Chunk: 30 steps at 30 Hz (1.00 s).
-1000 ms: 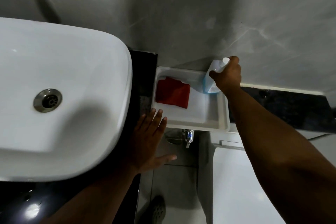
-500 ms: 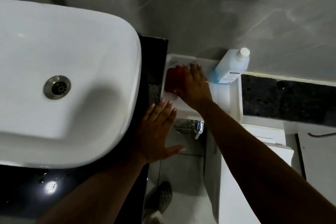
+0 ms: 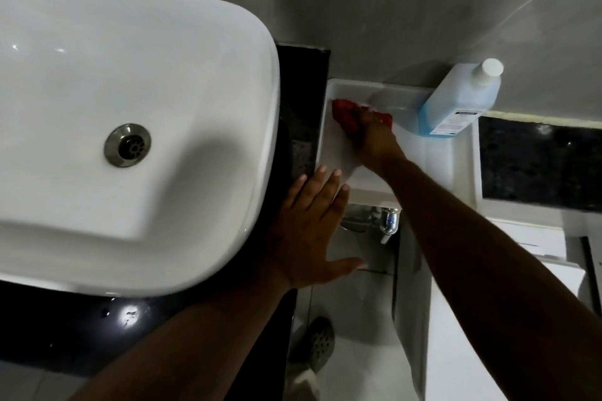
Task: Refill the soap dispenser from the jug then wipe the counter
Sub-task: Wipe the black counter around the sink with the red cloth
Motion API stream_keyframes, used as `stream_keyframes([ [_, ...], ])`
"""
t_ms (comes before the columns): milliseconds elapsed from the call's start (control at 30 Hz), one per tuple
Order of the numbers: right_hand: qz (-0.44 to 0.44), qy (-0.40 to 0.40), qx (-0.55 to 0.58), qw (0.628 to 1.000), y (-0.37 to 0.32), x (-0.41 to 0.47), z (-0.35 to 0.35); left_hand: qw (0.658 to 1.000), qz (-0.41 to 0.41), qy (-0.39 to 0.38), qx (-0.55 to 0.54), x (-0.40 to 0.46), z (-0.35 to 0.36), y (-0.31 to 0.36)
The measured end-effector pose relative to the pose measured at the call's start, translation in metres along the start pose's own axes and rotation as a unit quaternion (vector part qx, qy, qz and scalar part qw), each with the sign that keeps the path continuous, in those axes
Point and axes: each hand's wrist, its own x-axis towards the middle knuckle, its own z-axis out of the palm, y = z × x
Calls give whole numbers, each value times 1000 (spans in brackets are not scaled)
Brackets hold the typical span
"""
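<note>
Gripping the red cloth [image 3: 345, 115] in the white tray [image 3: 462, 153], the right hand [image 3: 374, 140] risks toppling the jug [image 3: 456, 104] at the tray's far corner; left hand [image 3: 309, 231] fingers released flat on the counter [image 3: 303, 75]

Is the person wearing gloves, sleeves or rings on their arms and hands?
No. Both hands are bare: the left hand and right hand show no gloves or rings. Both forearms are uncovered, with no sleeve, watch or bracelet showing. Fingernails look short and unpainted.
</note>
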Motion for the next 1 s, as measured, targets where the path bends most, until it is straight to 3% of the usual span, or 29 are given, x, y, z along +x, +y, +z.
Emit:
stream_keyframes([
  [133, 70, 151, 205, 965, -20, -42, -15, 1000, 7, -11, 9, 0, -1, 0],
  [267, 81, 223, 323, 916, -51, -112, -16, 999, 5, -27, 28, -3, -11, 2],
  [367, 55, 217, 252, 941, -81, -165, -5, 1000, 10, -17, 5, -26, -23, 9],
  [500, 20, 190, 187, 964, -119, -228, 43, 997, 0, 11, -71, -129, -27, 8],
  [600, -57, 70, -49, 995, -134, -265, 98, 998, -24, 15, -63, -220, -27, -23],
  [667, -60, -11, -243, 968, -132, -275, 127, 997, -53, 14, -45, -259, -27, -59],
  [700, -30, -20, -287, 957, -132, -276, 134, 997, -68, 17, -39, -273, -27, -77],
  [800, 29, 31, -288, 957, -137, -268, 136, 993, -116, 14, -13, -296, -30, -125],
  [1000, 102, 137, -363, 916, -169, -254, 178, 974, -219, 53, 4, -318, -24, -191],
])
